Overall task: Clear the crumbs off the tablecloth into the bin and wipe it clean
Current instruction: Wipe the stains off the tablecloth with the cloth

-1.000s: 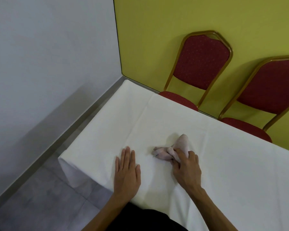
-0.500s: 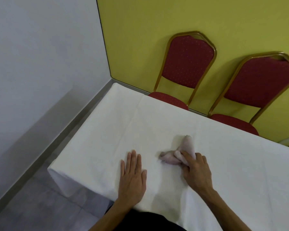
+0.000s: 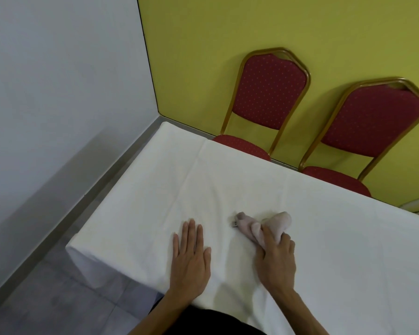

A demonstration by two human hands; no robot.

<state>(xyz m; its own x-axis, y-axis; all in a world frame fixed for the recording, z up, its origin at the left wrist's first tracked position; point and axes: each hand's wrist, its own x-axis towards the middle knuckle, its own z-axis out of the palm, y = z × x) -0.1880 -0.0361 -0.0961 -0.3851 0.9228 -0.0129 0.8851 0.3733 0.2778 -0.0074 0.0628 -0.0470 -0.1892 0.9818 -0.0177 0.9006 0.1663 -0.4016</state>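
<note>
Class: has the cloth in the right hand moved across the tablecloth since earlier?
Cannot tell. The camera swung; against the tablecloth's near-left corner the cloth sits perhaps slightly further right, yet its gap to the flat left hand looks unchanged.

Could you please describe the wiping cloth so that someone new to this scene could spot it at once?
Start at the white tablecloth in front of the two red chairs. Near its front edge, the right hand presses on a crumpled pale pink cloth. It is the only loose, bunched thing on the tablecloth; the left hand lies flat and empty beside it.
</note>
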